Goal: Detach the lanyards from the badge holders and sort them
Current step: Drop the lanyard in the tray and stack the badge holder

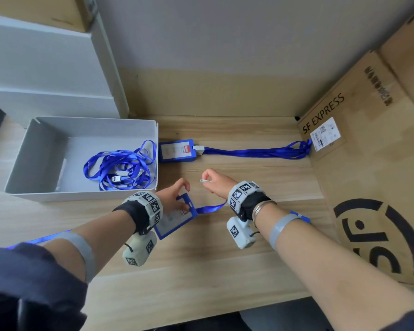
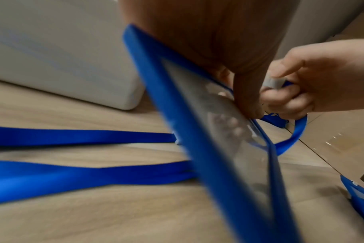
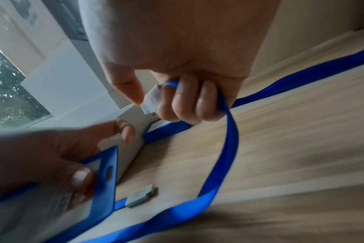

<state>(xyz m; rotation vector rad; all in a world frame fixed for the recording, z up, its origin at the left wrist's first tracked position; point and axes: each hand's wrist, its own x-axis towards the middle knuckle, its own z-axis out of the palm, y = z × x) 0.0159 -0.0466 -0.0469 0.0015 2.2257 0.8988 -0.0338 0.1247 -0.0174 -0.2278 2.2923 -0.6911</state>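
My left hand (image 1: 181, 197) grips a blue badge holder (image 1: 175, 222) by its top edge, tilted just above the table. The holder's slot (image 3: 110, 171) has nothing in it. A little to the right, my right hand (image 1: 208, 179) pinches a white lanyard clip (image 1: 204, 181) between thumb and fingers, apart from the holder. Its blue strap (image 3: 224, 148) loops down from my fist to the table. A second badge holder (image 1: 177, 151) lies further back, its clip (image 1: 198, 149) and blue lanyard (image 1: 256, 152) still attached.
A white bin (image 1: 81, 125) at the left holds several loose blue lanyards (image 1: 120, 168). A large cardboard box (image 1: 368, 163) walls off the right side. A grey clip (image 3: 140, 197) on a strap lies on the wooden table below the held holder.
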